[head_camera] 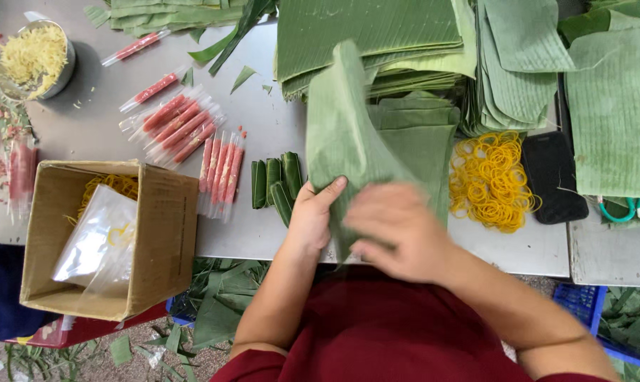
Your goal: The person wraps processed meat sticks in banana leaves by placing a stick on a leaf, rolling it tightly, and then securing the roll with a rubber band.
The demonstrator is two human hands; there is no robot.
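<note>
Two hands are closed on one piece of banana leaf [348,134] at the near edge of the grey table [277,134]. The left hand [311,219] is curled around the leaf's near left edge, thumb laid on its face, so the leaf is pinched and stands tilted up off the table. The right hand [398,230] is blurred; it lies over the leaf's near right corner, but how far its fingers are closed cannot be told.

Just left of the left hand, a few finished green rolls [274,182] are lined up, and further left lie red sticks in clear sleeves [221,170], some in a loose heap. A heap of yellow rubber bands [491,180] is found to the right, beside a dark phone [552,177]. Stacks of cut leaves [369,35] fill the far side. An open cardboard box [157,233] overhangs the near left edge, and a metal bowl of yellow shreds [33,58] sits at the far left.

A tear along the leaf's ribs is judged likely if it is pulled hard by both hands. The finished rolls could be knocked by the left wrist, being so near, and the overhanging box could be tipped off if bumped.
</note>
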